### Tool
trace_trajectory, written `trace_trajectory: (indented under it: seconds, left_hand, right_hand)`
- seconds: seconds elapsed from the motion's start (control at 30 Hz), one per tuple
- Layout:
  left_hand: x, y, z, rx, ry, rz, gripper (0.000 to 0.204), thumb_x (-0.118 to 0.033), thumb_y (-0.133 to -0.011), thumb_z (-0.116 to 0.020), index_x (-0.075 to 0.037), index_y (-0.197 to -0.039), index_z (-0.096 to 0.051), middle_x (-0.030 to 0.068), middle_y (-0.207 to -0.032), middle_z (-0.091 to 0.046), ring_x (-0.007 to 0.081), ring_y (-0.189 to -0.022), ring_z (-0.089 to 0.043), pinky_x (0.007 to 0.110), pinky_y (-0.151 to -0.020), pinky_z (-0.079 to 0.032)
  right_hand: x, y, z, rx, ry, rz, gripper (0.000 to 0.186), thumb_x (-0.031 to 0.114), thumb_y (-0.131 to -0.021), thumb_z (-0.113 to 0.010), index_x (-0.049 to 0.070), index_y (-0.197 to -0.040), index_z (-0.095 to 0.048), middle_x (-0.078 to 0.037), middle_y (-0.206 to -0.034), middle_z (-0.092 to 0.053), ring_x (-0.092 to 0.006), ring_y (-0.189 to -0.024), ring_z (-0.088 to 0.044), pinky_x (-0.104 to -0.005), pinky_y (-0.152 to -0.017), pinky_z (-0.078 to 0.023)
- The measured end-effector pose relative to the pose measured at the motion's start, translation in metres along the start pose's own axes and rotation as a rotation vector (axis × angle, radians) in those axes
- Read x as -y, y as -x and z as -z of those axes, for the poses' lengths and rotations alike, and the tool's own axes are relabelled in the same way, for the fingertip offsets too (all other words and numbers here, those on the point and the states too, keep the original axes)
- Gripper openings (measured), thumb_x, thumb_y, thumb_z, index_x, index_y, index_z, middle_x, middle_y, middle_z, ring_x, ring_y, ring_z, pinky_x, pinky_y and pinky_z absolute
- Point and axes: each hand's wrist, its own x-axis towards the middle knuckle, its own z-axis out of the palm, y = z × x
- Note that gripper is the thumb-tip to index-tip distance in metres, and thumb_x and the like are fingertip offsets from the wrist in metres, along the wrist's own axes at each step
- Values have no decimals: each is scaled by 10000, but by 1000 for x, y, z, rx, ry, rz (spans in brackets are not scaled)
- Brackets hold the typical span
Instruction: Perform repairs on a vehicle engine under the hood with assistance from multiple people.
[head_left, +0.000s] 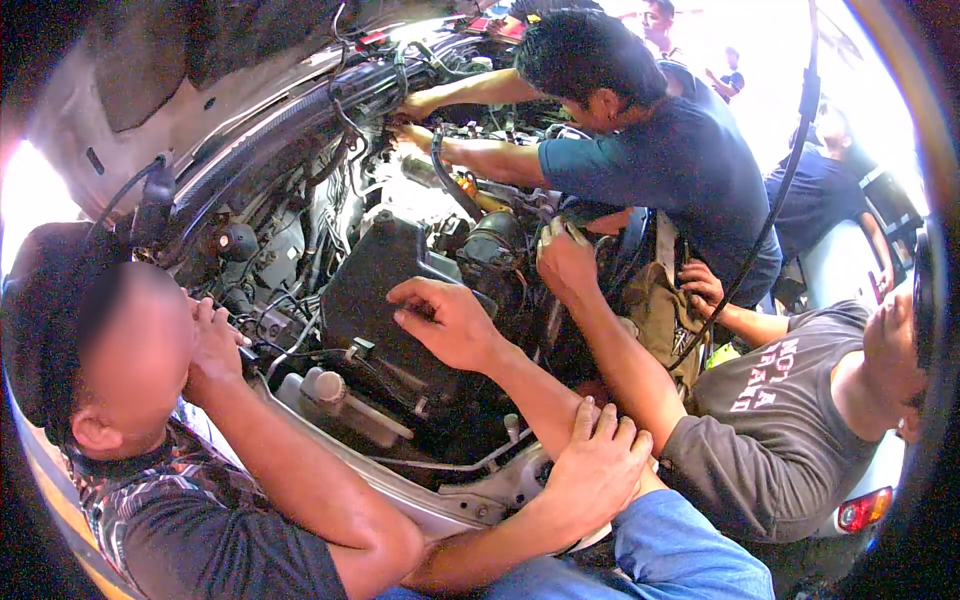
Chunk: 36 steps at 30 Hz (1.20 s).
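My right hand (448,318) hangs over a black plastic engine cover box (365,275). Its fingers are loosely bent and apart, with nothing between them; contact with the box cannot be told. Across my right forearm (545,395) lies my left hand (592,470), palm down with the fingers spread. A white-capped plastic reservoir (325,387) sits below and left of my right hand. Farther up, a ribbed black intake hose (492,240) runs by the box. Blue denim (690,550) shows beneath my arms.
At left, a person (200,510) holds a hand near the face. Another in dark blue (660,150) reaches into the engine bay with both arms. A person in grey (770,430) has a hand (567,258) by the hose. The raised hood (150,90) overhangs the upper left.
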Motion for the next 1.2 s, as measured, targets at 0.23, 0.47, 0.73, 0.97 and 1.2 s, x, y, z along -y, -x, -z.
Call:
trace_trajectory:
  seconds: [0.23,0.47,0.73,0.97,1.2]
  left_hand:
    - [1,0,2,60,-9,6,453,-348,-822,-644,-83,-1189,-657,141,-1143,-649,342,-1185,-541,587,-1078,-336]
    - [2,-1,3,84,5,8,471,-350,-823,-649,-78,-1207,-652,147,-1169,-646,345,-1200,-532,591,-1085,-336]
    - [1,0,2,76,5,15,470,-342,-817,-654,-78,-1207,-649,149,-1167,-645,348,-1204,-530,591,-1084,-339]
    - [2,0,-3,78,24,24,473,-336,-815,-658,-75,-1208,-643,153,-1170,-644,354,-1202,-533,595,-1074,-352]
    - [1,1,2,78,19,26,486,-334,-825,-656,-67,-1230,-632,162,-1192,-636,363,-1219,-528,610,-1088,-340]
  right_hand:
    - [0,-1,0,7,-7,10,243,120,-896,-702,31,-1120,-673,-101,-939,-710,-148,-824,-666,-305,-744,-539]
    - [2,-2,1,18,-25,-15,233,141,-865,-684,22,-1065,-681,-159,-942,-696,-285,-873,-694,-375,-801,-544]
    - [1,0,1,14,-5,14,244,129,-904,-694,34,-1128,-672,-108,-937,-713,-148,-799,-667,-310,-745,-544]
    - [0,-1,0,10,-9,9,246,128,-900,-698,40,-1129,-675,-108,-931,-713,-157,-802,-676,-309,-749,-548]
    - [0,-1,1,12,17,13,241,121,-897,-701,39,-1122,-672,-108,-928,-712,-161,-814,-674,-313,-757,-547]
